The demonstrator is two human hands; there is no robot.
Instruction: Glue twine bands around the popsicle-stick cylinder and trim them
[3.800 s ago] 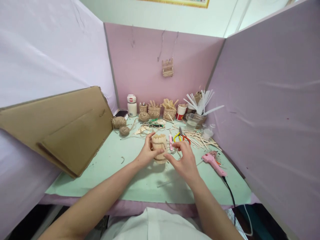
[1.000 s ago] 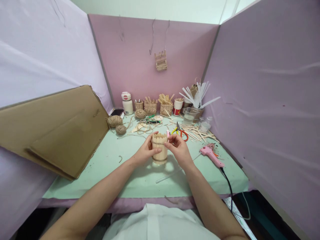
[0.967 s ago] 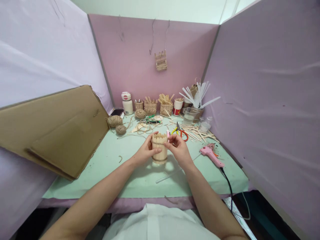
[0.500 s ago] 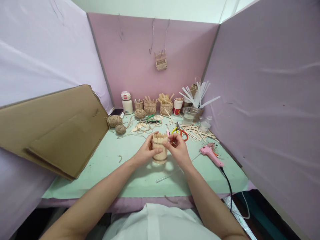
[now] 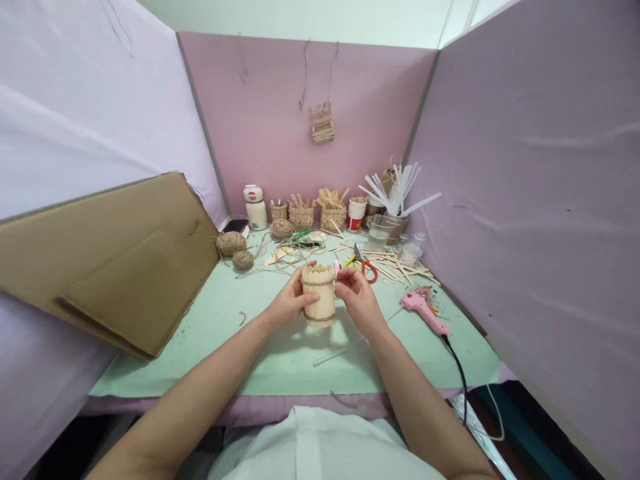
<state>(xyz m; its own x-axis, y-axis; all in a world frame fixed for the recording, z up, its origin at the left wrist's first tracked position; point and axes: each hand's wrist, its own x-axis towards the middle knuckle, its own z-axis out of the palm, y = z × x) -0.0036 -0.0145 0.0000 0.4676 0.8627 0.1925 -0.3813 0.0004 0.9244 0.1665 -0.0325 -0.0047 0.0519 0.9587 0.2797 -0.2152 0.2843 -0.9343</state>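
A small cup made of upright popsicle sticks (image 5: pixel 319 295), with twine bands round its top and bottom, is held upright just above the green table (image 5: pixel 240 347). My left hand (image 5: pixel 287 305) wraps its left side, thumb across the front. My right hand (image 5: pixel 356 300) presses its fingertips on the cup's right side near the upper twine band.
A pink glue gun (image 5: pixel 424 312) with a black cord lies to the right. Red-handled pliers (image 5: pixel 364 265), loose sticks (image 5: pixel 400 270), twine balls (image 5: pixel 233 245), stick baskets (image 5: pixel 316 215) and cups stand at the back. A cardboard sheet (image 5: pixel 120 260) leans at left.
The cup has tilted from leaning back to upright and risen slightly. Both hands stay on it. Earlier my right hand was off the cup, pinching beside it.
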